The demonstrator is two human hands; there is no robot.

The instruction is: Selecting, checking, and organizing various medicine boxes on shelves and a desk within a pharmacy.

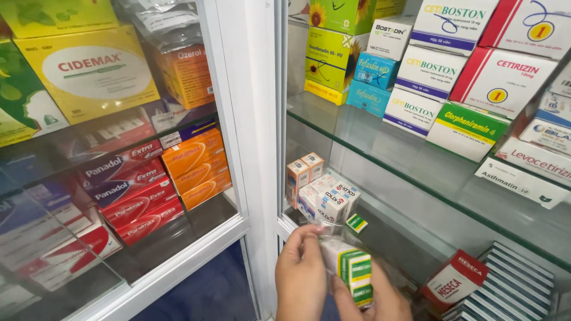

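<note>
Head view: both hands were seen at the bottom centre, in front of an open glass cabinet.

Left hand (301,274) was closed around a clear plastic bag (333,252), fingers curled over its top left. Right hand (373,300) was low in frame and partly cut off; it was pressed against the underside of the same bag, fingers wrapped up round it. The bag was seen to hold small green-and-white boxes (355,274), stacked upright. Exact count could not be told.

The bag was held just outside the lower glass shelf (392,238), below a cluster of small orange-and-white boxes (303,172) and white-and-blue boxes (330,199) standing near that shelf's front left corner. One loose green-and-white box (356,223) lay on the shelf just right of the cluster, just above the bag.

To the right, a red-and-white box (455,279) was tilted against a stack of flat dark-blue boxes (514,288).

Upper glass shelf (416,160) carried rows of white, blue, yellow and green medicine cartons. Left of the white cabinet frame (253,148), behind closed glass, red, orange and yellow cartons were stacked.
</note>
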